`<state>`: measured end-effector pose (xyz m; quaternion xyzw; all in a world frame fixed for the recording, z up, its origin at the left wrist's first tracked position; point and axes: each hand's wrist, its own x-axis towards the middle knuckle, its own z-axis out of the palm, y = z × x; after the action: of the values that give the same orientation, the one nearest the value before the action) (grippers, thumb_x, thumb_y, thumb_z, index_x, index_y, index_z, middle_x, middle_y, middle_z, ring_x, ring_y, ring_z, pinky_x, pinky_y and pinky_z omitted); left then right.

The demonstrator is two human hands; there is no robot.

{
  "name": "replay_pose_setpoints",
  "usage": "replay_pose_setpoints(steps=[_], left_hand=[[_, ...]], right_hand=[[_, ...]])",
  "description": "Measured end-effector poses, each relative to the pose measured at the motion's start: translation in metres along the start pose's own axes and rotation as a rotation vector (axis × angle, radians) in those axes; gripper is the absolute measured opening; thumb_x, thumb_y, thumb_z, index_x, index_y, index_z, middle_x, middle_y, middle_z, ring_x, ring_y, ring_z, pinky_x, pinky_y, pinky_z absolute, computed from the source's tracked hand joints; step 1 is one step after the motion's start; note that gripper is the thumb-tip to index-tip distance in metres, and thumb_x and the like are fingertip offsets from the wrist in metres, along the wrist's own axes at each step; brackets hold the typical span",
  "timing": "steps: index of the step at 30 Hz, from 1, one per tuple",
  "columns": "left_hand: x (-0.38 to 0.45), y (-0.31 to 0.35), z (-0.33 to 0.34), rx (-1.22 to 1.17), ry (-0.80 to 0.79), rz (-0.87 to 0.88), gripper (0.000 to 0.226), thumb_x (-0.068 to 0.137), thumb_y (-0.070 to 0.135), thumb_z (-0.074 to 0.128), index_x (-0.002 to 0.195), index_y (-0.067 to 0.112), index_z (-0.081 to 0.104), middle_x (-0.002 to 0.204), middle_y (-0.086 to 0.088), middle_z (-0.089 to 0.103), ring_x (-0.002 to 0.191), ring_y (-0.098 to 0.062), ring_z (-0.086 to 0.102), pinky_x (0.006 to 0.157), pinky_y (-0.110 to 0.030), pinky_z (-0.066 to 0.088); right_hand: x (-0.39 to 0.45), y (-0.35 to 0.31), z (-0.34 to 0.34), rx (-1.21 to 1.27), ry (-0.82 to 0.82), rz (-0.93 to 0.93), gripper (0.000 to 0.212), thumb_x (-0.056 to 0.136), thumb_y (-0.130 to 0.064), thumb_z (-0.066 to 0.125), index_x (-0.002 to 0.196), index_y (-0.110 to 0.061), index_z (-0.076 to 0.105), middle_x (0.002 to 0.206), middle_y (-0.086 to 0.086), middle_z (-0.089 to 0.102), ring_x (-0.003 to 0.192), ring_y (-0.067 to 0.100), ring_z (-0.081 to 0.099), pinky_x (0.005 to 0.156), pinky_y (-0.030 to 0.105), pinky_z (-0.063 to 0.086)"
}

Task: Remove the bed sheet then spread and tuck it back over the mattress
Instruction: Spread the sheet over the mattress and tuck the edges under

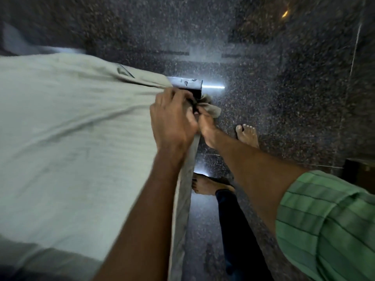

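We work the sheet at the bed's corner.
The pale grey-green cotton bed sheet (71,122) covers the mattress; our left hand (172,120), fingers curled, grips its edge, and our right hand (207,128) pinches the bunched corner.

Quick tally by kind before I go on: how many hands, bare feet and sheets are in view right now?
Hands: 2, the left hand and right hand, both at the sheet corner
Bare feet: 2, one foot ahead, the other foot nearer
Sheets: 1, the sheet
Total: 5
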<state>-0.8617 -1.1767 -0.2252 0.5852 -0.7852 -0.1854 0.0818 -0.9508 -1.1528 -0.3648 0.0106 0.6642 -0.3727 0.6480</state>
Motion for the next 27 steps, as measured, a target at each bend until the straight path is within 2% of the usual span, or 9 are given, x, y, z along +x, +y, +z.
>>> replay_pose_setpoints(steps=[2,4,6,9,11,14,20,24,27], left_hand=[[-0.037,0.024,0.024,-0.322,0.068,-0.206,0.022,0.086,0.021,0.063,0.106,0.025,0.072,0.104,0.005,0.07,0.096,-0.016,0.063,0.085,-0.033,0.05],[-0.066,0.046,0.051,-0.896,-0.004,-0.655,0.022,0.096,0.019,0.058,0.11,0.02,0.074,0.103,0.002,0.076,0.086,-0.014,0.069,0.078,-0.032,0.056],[-0.085,0.055,0.068,-1.557,-0.056,-1.233,0.029,0.103,0.013,0.047,0.124,0.015,0.068,0.116,-0.007,0.073,0.097,-0.017,0.07,0.083,-0.03,0.053],[-0.105,0.039,0.094,-2.118,0.39,-1.673,0.032,0.105,0.015,0.036,0.122,0.014,0.063,0.128,-0.011,0.069,0.119,-0.026,0.064,0.097,-0.035,0.049],[-0.105,0.027,0.104,-2.252,0.678,-1.708,0.042,0.106,0.022,0.027,0.126,0.009,0.062,0.132,-0.014,0.067,0.126,-0.027,0.061,0.105,-0.038,0.047],[-0.101,0.01,0.126,-2.364,0.902,-1.69,0.056,0.105,0.032,0.021,0.138,0.002,0.056,0.137,-0.019,0.064,0.128,-0.031,0.061,0.111,-0.042,0.044],[-0.077,-0.001,0.155,-2.498,1.175,-1.644,0.08,0.099,0.058,0.017,0.136,-0.002,0.056,0.134,-0.023,0.063,0.126,-0.035,0.06,0.109,-0.048,0.044],[-0.071,0.003,0.173,-2.57,1.296,-1.578,0.09,0.095,0.07,0.02,0.138,-0.001,0.055,0.138,-0.02,0.062,0.129,-0.032,0.059,0.112,-0.047,0.043],[-0.069,0.013,0.189,-2.559,1.358,-1.547,0.089,0.095,0.072,0.022,0.137,0.002,0.058,0.134,-0.018,0.065,0.128,-0.03,0.06,0.114,-0.046,0.041]], right_hand=[[0.009,-0.002,-0.005,0.063,-0.004,0.03,0.034,0.11,-0.017,0.037,0.09,-0.014,0.064,0.074,-0.003,0.067,0.069,0.009,0.059,0.061,0.018,0.048],[0.016,-0.009,-0.011,0.042,0.04,0.069,0.033,0.109,-0.02,0.041,0.08,-0.019,0.056,0.06,-0.007,0.062,0.064,0.01,0.054,0.057,0.024,0.042],[0.018,-0.012,-0.019,-0.06,0.044,0.09,0.022,0.107,-0.025,0.042,0.095,-0.023,0.06,0.078,-0.005,0.064,0.072,0.011,0.055,0.063,0.027,0.041],[0.025,-0.006,-0.029,0.011,-0.088,0.136,0.033,0.107,-0.029,0.036,0.124,-0.026,0.064,0.114,-0.003,0.07,0.098,0.014,0.064,0.089,0.034,0.049],[0.034,-0.004,-0.03,0.084,-0.137,0.153,0.036,0.107,-0.029,0.034,0.128,-0.022,0.063,0.129,0.001,0.066,0.111,0.018,0.062,0.103,0.04,0.045],[0.045,-0.006,-0.019,0.146,-0.142,0.186,0.03,0.107,-0.031,0.035,0.12,-0.023,0.061,0.12,0.003,0.065,0.102,0.017,0.06,0.089,0.033,0.052],[0.064,0.001,-0.007,0.066,-0.085,0.187,0.033,0.106,-0.035,0.034,0.1,-0.023,0.065,0.099,0.002,0.072,0.086,0.017,0.066,0.08,0.031,0.056],[0.066,-0.003,-0.001,-0.046,-0.07,0.223,0.035,0.104,-0.034,0.036,0.075,-0.024,0.053,0.068,0.0,0.058,0.056,0.016,0.048,0.048,0.022,0.036],[0.072,-0.005,0.003,-0.115,-0.071,0.249,0.04,0.104,-0.041,0.034,0.074,-0.022,0.055,0.068,0.002,0.057,0.058,0.019,0.048,0.053,0.023,0.034]])
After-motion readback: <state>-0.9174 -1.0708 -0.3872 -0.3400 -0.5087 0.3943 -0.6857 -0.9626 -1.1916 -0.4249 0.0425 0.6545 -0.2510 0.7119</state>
